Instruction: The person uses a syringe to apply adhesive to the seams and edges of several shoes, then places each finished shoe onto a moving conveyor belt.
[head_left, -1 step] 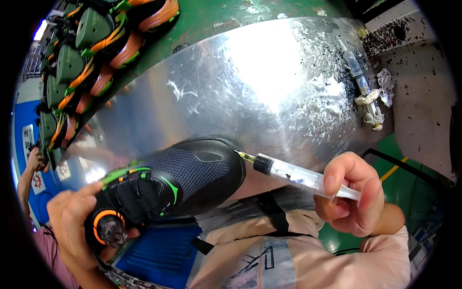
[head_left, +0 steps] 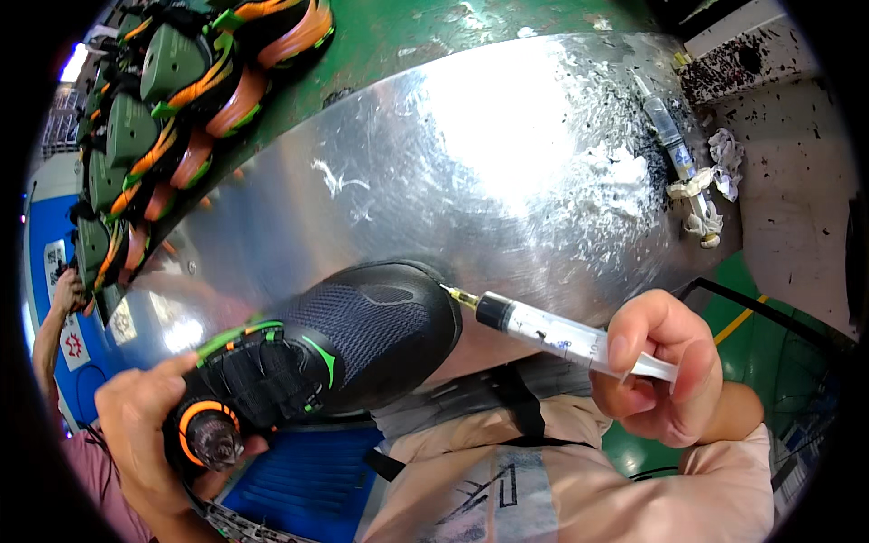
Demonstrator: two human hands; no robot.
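Note:
A black athletic shoe (head_left: 367,321) with green and orange trim lies slanted over the near edge of the metal tabletop, toe pointing right. Its heel end is in my left hand (head_left: 140,421), whose fingers wrap round it beside the orange-ringed collar, where a dark brown rounded piece shows. Between the fingers of my right hand (head_left: 665,371) is a clear syringe (head_left: 552,335), gripped by its barrel end and plunger. Black liquid fills the barrel's front. The yellow-based needle (head_left: 460,296) points left, its tip at the shoe's toe edge; whether it touches I cannot tell.
Rows of similar shoes (head_left: 172,136) with green blocks in them stand at the far left. A second syringe (head_left: 670,136) lies at the far right by crumpled tissue (head_left: 726,163). White scraps and black stains mark the metal tabletop (head_left: 362,154). Another person's hand (head_left: 68,294) shows at left.
My left hand and the shoe have shifted very slightly to the right and down. The needle tip stays by the toe edge, and my right hand has hardly moved.

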